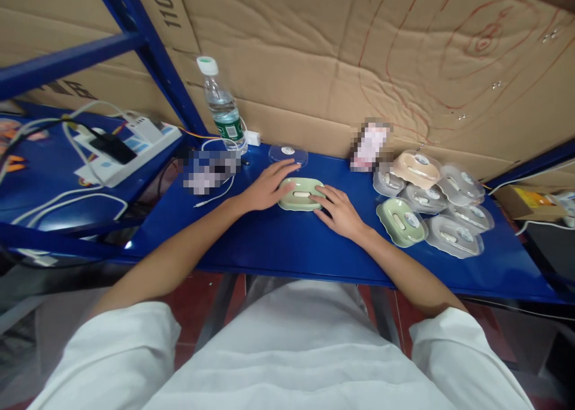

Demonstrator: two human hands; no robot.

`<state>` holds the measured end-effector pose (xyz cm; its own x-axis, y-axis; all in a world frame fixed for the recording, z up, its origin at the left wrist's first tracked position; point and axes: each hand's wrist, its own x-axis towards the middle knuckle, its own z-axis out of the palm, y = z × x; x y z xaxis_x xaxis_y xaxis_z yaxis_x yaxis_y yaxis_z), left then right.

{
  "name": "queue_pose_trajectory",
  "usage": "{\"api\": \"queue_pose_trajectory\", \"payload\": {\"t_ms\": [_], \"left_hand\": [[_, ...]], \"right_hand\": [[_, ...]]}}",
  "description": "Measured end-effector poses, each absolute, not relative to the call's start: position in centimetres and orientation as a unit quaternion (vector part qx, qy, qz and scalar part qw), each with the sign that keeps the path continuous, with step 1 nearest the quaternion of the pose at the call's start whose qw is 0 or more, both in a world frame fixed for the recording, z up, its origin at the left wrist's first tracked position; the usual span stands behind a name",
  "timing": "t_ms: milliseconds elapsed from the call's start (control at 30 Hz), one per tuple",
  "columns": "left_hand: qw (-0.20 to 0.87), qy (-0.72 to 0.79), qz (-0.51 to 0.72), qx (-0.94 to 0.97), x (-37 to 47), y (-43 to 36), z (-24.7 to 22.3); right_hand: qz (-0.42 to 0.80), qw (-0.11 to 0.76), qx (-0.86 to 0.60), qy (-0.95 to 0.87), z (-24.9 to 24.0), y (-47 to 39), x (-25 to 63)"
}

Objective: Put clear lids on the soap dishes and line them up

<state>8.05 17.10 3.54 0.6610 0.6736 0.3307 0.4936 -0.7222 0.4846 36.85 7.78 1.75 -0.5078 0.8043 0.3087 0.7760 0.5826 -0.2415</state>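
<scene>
A light green oval dish (291,202) with a wavy rim lies on the blue tabletop in front of me, a small whitish bar in its middle. My left hand (268,185) is at its upper left, fingers stretched out and the thumb side at the rim. Just beyond those fingertips lies a clear plastic cover (276,154) with a round label. From the other side, my right hand (339,211) touches the dish's right end with fingers spread. Neither hand is wrapped round the dish.
On the right, several covered dishes are grouped, among them a green one (398,223) and a peach one (415,169). A water bottle (227,120) stands at back left near cables and a power strip (148,152). A blurred phone-like object (371,146) leans against the cardboard (287,69).
</scene>
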Motion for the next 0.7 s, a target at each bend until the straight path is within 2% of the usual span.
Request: {"api": "queue_pose_trajectory", "payload": {"t_ms": [67, 133, 300, 433, 500, 600, 700], "left_hand": [[0.161, 0.364, 0.266, 0.878, 7.9, 19.0, 3.6], [0.137, 0.397, 0.228, 0.878, 7.7, 20.3, 3.6], [0.086, 0.423, 0.202, 0.879, 6.2, 20.4, 3.1], [0.159, 0.457, 0.21, 0.85, 5.2, 19.6, 3.6], [0.193, 0.447, 0.251, 0.837, 5.5, 19.1, 4.4], [0.235, 0.367, 0.305, 0.847, 6.8, 17.7, 5.6], [0.243, 0.285, 0.246, 0.894, 8.5, 15.8, 5.8]], "right_hand": [[0.022, 0.196, -0.455, -0.868, 2.0, 7.6, 36.7], [0.01, 0.195, -0.452, -0.87, 2.4, 7.3, 36.7], [0.0, 0.197, -0.434, -0.879, 3.0, 6.9, 37.2], [0.03, 0.211, -0.44, -0.872, 2.4, 7.1, 37.3], [0.045, 0.225, -0.446, -0.865, 2.1, 7.3, 37.2], [0.04, 0.261, -0.443, -0.857, 1.8, 7.5, 37.2], [0.028, 0.261, -0.437, -0.86, 2.1, 7.6, 37.4]]}}
